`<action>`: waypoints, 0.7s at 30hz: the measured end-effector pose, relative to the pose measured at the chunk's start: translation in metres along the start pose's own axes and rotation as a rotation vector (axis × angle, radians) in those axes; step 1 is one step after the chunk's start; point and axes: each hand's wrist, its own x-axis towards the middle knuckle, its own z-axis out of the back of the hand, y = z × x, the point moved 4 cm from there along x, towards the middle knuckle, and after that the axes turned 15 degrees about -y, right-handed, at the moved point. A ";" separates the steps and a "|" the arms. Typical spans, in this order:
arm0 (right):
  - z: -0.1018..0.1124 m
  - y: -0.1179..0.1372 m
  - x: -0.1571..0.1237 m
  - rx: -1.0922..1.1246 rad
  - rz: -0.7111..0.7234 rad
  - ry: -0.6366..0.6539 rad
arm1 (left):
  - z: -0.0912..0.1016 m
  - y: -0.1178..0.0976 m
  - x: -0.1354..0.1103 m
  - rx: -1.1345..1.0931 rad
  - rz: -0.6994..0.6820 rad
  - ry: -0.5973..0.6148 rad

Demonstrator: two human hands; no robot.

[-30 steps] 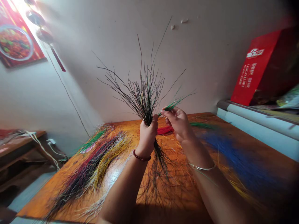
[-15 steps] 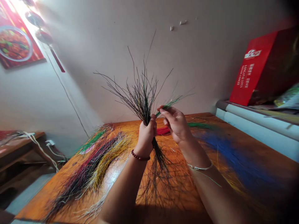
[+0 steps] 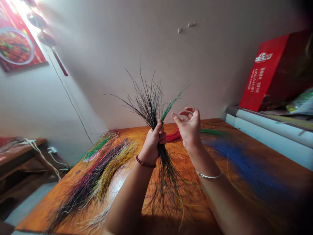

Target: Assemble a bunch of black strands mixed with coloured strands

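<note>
My left hand [image 3: 153, 141] is closed in a fist around a bundle of thin dark straws [image 3: 146, 102] held upright above the wooden table [image 3: 195, 209]. A few green straws [image 3: 169, 106] stick out of the bundle on its right side. Their lower ends fan out below my fist. My right hand [image 3: 188, 128] hovers just right of the bundle with fingers spread and nothing in them. A bead bracelet is on my left wrist and a thin metal bangle on my right.
Piles of coloured straws lie on the table: dark red, yellow and green ones [image 3: 97, 169] at the left, red ones [image 3: 174, 135] behind my hands, blue ones [image 3: 242, 163] at the right. A red box [image 3: 262, 73] stands on a white ledge at right. A side bench with cables [image 3: 31, 145] is at left.
My right hand let go of the green straws and opened, moving slightly right. The green straws now stand in the bundle in my left fist, which dropped a little.
</note>
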 end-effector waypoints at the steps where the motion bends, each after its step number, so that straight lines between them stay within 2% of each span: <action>1: 0.003 0.003 0.000 -0.035 0.070 -0.050 | 0.000 0.000 0.000 0.004 0.000 0.006; 4: 0.006 0.017 -0.003 -0.137 0.240 -0.066 | -0.001 0.001 -0.001 0.031 -0.007 0.010; 6: 0.006 0.025 -0.005 -0.161 0.273 -0.024 | -0.001 0.001 -0.001 0.058 -0.032 -0.009; 10: 0.007 0.025 -0.002 -0.092 0.139 0.024 | 0.000 0.001 0.000 0.107 -0.099 -0.056; 15: 0.012 0.018 0.012 0.033 -0.037 0.008 | 0.000 0.000 -0.001 0.139 -0.149 -0.026; 21: 0.016 0.021 0.022 0.110 -0.143 0.056 | 0.000 0.001 -0.002 0.202 -0.163 -0.016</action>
